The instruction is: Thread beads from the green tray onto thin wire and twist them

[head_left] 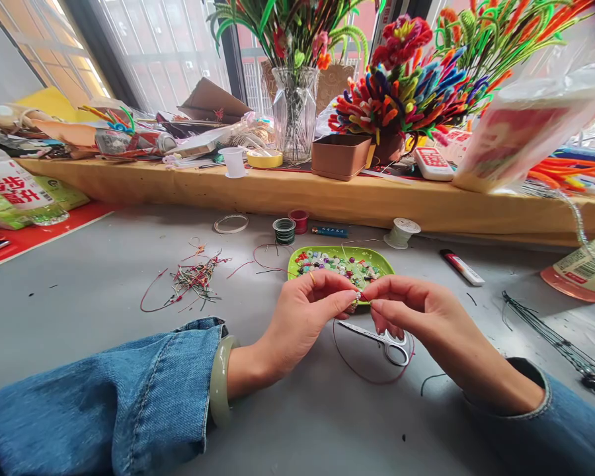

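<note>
**Left hand (295, 320) and right hand (421, 307) meet over the worktop (262, 423)**

The two arms come in from the bottom corners and lean toward each other. The left hand has its palm side turned in. Its thumb and first finger pinch a small bead bunch (354, 305), which sits between the two hands. The other fingers are mostly hidden behind.

The right hand pinches a thin red string (371, 382) right beside the bunch, with its thumb and first finger pressed close. Its other fingers curl down. The tips of both hands are very near; I cannot tell if they touch.

The string hangs in a big loop below. Silver scissors (385, 339) lie under the right hand, partly covered. Just behind the hands is a green tray (387, 266) of loose beads (322, 260). A pale green bangle (219, 380) goes around the left wrist, by the blue sleeve (173, 390).
</note>
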{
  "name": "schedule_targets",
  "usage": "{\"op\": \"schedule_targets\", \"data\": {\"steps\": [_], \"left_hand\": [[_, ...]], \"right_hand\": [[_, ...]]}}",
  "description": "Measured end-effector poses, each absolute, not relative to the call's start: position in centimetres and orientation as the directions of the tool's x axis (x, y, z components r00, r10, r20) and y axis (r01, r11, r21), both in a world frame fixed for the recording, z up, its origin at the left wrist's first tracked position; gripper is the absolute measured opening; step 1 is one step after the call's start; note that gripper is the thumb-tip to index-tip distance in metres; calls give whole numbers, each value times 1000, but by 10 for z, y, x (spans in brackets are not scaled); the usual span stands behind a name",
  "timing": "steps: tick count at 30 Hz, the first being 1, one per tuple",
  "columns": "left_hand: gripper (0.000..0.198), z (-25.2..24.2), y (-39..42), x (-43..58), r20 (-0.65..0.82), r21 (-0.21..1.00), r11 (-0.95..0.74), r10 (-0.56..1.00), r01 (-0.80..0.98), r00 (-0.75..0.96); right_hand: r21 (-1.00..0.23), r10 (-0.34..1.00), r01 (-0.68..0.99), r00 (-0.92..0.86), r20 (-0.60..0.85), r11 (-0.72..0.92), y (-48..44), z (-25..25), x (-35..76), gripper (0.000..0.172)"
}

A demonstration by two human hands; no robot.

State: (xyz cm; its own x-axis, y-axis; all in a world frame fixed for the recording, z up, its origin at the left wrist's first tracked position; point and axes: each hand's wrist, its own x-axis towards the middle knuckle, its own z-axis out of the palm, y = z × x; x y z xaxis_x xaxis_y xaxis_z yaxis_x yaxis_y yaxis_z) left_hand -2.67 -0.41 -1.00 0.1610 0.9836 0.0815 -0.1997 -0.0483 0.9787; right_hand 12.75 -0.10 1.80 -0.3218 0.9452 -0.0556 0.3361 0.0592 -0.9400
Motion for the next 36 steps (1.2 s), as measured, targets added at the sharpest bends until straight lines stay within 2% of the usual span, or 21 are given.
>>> {"op": "schedule_targets", "data": {"steps": [4, 11, 19, 25, 31, 36], "left_hand": [[13, -11, -4, -27, 87, 977, -49, 980, -209, 178], [13, -11, -4, -27, 92, 973, -49, 978, -226, 185], [14, -11, -3, -26, 64, 972, -24, 984, -234, 167], [16, -12, -3, -26, 51, 971, -10, 985, -241, 168], [17, -13, -3, -27, 59, 972, -14, 981, -233, 184], [18, -13, -3, -27, 56, 973, -14, 982, -231, 178]], "right_hand": [[-939, 945, 339, -320, -61, 55, -1, 17, 128, 7], [-890, 961, 429, -275, 33, 153, -1, 17, 126, 14], [-898, 965, 422, -263, 7, 122, -2, 14, 128, 11], [-873, 965, 460, -257, 44, 162, 0, 11, 127, 16], [-872, 967, 473, -254, 0, 125, -1, 14, 126, 18], [-863, 964, 483, -264, 17, 148, 0, 12, 128, 20]]}}
